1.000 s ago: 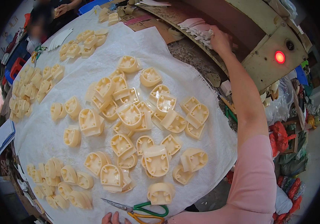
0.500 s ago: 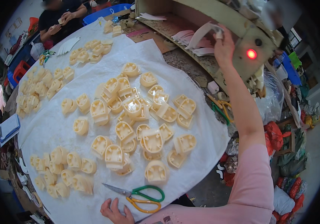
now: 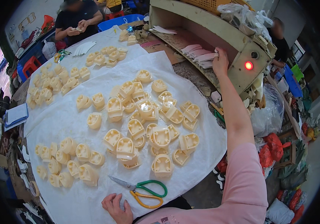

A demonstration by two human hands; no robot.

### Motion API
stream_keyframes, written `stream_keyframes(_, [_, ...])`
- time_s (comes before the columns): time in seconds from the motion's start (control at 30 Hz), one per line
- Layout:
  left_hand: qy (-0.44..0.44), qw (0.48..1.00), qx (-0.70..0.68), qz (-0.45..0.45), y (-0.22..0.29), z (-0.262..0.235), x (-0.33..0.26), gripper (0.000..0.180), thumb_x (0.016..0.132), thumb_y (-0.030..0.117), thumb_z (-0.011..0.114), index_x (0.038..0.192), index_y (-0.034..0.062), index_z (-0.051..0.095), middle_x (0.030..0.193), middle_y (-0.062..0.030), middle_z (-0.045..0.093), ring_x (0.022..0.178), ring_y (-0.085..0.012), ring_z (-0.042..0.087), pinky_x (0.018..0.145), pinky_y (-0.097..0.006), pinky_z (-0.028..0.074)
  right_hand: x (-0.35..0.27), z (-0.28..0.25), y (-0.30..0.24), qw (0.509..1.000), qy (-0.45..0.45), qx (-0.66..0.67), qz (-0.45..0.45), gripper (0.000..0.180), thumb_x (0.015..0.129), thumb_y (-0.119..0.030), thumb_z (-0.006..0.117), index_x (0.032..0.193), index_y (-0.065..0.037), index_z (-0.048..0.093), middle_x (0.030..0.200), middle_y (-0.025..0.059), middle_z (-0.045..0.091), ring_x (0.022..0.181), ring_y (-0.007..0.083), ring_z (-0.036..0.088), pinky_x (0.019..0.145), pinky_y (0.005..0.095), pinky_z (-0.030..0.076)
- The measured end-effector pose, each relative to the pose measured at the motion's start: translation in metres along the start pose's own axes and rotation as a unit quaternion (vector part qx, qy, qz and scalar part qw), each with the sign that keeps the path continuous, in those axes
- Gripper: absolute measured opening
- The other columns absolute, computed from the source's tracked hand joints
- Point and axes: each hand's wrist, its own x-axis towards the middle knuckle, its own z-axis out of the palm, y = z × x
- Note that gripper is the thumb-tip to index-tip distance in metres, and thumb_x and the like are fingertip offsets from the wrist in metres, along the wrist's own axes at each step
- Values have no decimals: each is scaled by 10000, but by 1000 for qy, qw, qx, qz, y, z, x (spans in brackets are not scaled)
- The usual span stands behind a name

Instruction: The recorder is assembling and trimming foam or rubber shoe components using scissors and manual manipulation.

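Reaching far out to the right, my right hand (image 3: 220,63) pinches the near end of a pale curved strip (image 3: 207,57) over the pile of strips inside the open beige metal box (image 3: 250,56). A red light glows on the box's end panel. My left hand (image 3: 118,209) rests on the white cloth (image 3: 126,190) at the near edge, fingers loosely apart and holding nothing. Just beyond it lie scissors (image 3: 139,189) with one green and one yellow handle. Many cream-coloured hollow moulded pieces (image 3: 163,166), rounded at one end, cover the middle of the cloth.
More cream pieces sit in groups at near left (image 3: 70,160) and far left (image 3: 51,84). Across the table a person (image 3: 78,22) handles a small piece. Another person (image 3: 277,41) is behind the box. Plastic bags (image 3: 268,108) crowd the right side.
My right hand has lowered the raised, curved strip onto the strips in the box. My left hand stays by the scissors. The view has shifted, showing more of the far side.
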Motion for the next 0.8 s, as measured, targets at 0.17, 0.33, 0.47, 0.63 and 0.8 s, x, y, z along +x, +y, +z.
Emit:
stream_keyframes(0.17, [-3,1000,23,-14,3,3,3,335,695,27,637,1027,36,595,1053,-154,525,1002,-326,456,896,-439,332,1,22,12,996,-51,-1,-78,327,762,47,487,1071,-35,552,1152,185,534,1094,358,503,922,410,415])
stream_keyframes(0.33, [-7,999,18,-26,4,5,6,341,691,-2,626,1029,34,597,1059,-166,504,1002,-328,454,874,-426,364,8,37,36,993,-98,-12,-66,327,749,42,481,1058,-33,558,1109,199,548,1069,369,515,900,415,423])
stream_keyframes(0.47, [-12,999,21,-31,4,6,7,337,691,-14,620,1025,29,598,1061,-172,494,1002,-327,454,873,-421,369,10,40,30,982,-169,-76,29,322,751,18,493,1059,-38,568,1077,201,564,1032,368,533,889,414,426])
stream_keyframes(0.63, [-17,998,35,-39,4,6,5,333,692,-19,614,1020,35,604,1060,-174,488,999,-326,457,865,-416,385,3,46,30,977,-194,-91,0,289,767,2,505,1045,-44,572,1052,190,570,1026,358,535,879,420,431])
stream_keyframes(0.8, [-19,998,36,-45,5,7,6,332,688,-17,610,1015,39,606,1055,-171,482,991,-328,463,852,-412,398,4,51,28,991,-24,-129,-39,265,781,-17,523,1044,-36,554,1197,171,485,1059,368,515,888,427,432])
